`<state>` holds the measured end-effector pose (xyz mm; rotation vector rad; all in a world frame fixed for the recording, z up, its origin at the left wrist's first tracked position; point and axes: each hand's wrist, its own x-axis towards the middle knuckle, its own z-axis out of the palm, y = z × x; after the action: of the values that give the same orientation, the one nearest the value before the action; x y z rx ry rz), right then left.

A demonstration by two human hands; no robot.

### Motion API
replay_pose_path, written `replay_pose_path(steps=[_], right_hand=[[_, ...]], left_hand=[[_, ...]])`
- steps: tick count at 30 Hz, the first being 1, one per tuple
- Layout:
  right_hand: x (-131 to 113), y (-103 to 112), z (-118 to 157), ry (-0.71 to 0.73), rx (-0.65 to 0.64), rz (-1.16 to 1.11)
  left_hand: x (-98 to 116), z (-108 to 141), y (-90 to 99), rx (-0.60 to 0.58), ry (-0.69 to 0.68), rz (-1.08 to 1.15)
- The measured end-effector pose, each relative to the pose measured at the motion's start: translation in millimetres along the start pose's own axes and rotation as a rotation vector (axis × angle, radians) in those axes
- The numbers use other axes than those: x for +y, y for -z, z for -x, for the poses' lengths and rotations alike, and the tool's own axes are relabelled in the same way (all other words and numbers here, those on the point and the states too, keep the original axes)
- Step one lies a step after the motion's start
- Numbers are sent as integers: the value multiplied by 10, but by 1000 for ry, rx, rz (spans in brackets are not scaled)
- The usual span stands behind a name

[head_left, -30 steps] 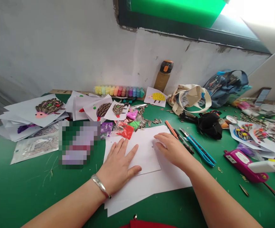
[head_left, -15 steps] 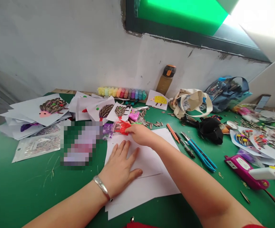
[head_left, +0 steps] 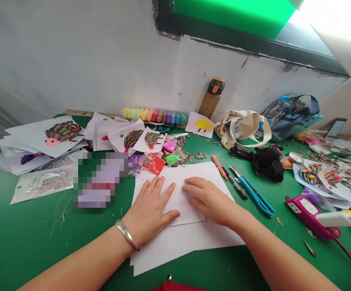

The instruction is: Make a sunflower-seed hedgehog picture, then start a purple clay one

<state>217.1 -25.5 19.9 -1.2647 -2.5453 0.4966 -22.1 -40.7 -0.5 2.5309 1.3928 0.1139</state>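
**Q:** Hands?
**A:** Both open, palms down, nothing gripped. Left hand [head_left: 149, 212] pressed flat on the white paper [head_left: 178, 178], fingers spread, silver bangle [head_left: 126, 234] on the wrist. Right hand [head_left: 208, 198] also flat on it, fingers together, just beside the left thumb.

**Q:** Paper where?
**A:** Front middle of the bench [head_left: 26, 238], near the front edge. At least 2 sheets, a smaller one lying skewed on a larger one.

**Q:** What's close?
**A:** Just past the paper's far edge: red packet [head_left: 153, 163], green packet [head_left: 172, 159], loose sunflower seeds [head_left: 193, 155]. Right of it, blue craft knife [head_left: 252, 195]. Left of it, blurred patch [head_left: 99, 180], can't tell what.

**Q:** Back of bench?
**A:** Hedgehog pictures [head_left: 62, 132] piled back left. Row of clay sticks [head_left: 153, 116] and bottle [head_left: 212, 97] along the wall.
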Motion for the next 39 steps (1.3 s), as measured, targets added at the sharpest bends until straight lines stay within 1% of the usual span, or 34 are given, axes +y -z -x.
replay_pose_path(steps=[3, 7, 11, 13, 15, 16, 18, 21, 26, 31, 34, 39], right_hand=[[6, -49, 87, -16, 10, 14], [-33, -33, 84, -30, -5, 20], [-70, 50, 43, -49, -39, 16], [-67, 123, -23, -87, -63, -14], [-50, 200, -129, -186, -46, -44], [-39, 233, -195, -242, -21, -49], [-22, 279, -341, -306, 39, -36], [-30, 297, -579, -302, 81, -20], [-95, 266, -989, -272, 73, 7], [-102, 195, -1360, -237, 28, 157], [-53, 122, -1482, -244, 16, 214], [26, 36, -1517, -327, 20, 294]], left_hand=[[-2, -3, -20, 27, -29, -9], [-1, -2, -25, 41, -38, -25], [1, -11, 2, 22, -41, -26], [-1, -17, 10, 6, -36, -24], [-3, -20, 6, -4, -32, -18], [-4, -19, 0, -2, -31, -13], [-1, -14, -14, 13, -33, 0], [12, -3, -24, 34, -31, 14], [31, 1, -2, 22, -30, 24], [28, -1, 10, -11, -12, 33], [24, 5, 12, -8, -16, 41], [28, 7, 23, -18, -10, 45]])
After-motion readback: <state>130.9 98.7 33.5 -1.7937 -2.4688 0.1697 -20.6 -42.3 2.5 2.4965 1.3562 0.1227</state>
